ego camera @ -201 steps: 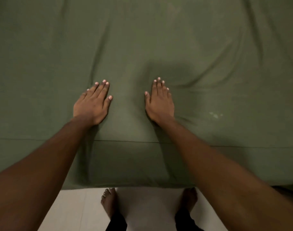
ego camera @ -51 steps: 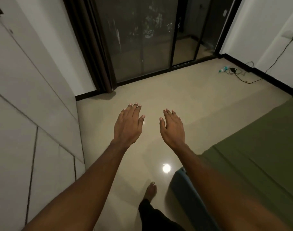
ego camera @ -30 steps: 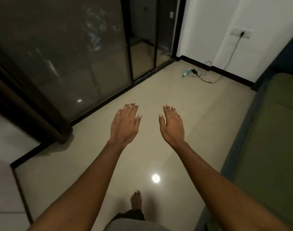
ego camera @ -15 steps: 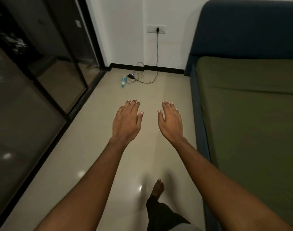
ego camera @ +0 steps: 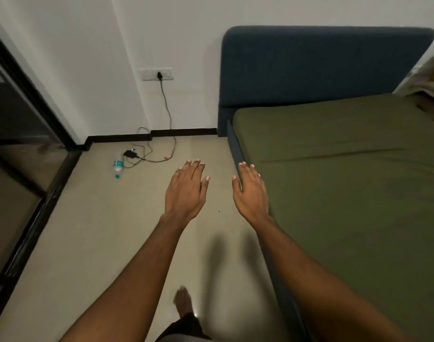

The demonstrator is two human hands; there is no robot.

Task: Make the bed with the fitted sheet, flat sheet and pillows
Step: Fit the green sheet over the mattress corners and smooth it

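Observation:
An olive green sheet (ego camera: 347, 183) lies smooth over the mattress on the right, up to the dark blue headboard (ego camera: 317, 65). My left hand (ego camera: 186, 191) hovers palm down over the floor beside the bed, fingers straight, holding nothing. My right hand (ego camera: 251, 193) is held out flat over the bed's left edge, also empty. A pale heap of fabric (ego camera: 430, 80) shows at the far right beyond the bed; I cannot tell whether it is pillows or a sheet.
The blue bed frame rail (ego camera: 235, 149) runs along the mattress's left side. On the beige floor near the wall lie a plastic bottle (ego camera: 117, 166) and a charger with cables (ego camera: 146, 154) plugged into a wall socket (ego camera: 159, 74). A dark glass sliding door (ego camera: 18, 134) is on the left.
The view has swung right from the glass door toward the head of the bed. Both hands stay outstretched and empty; the right one is now over the bed's edge.

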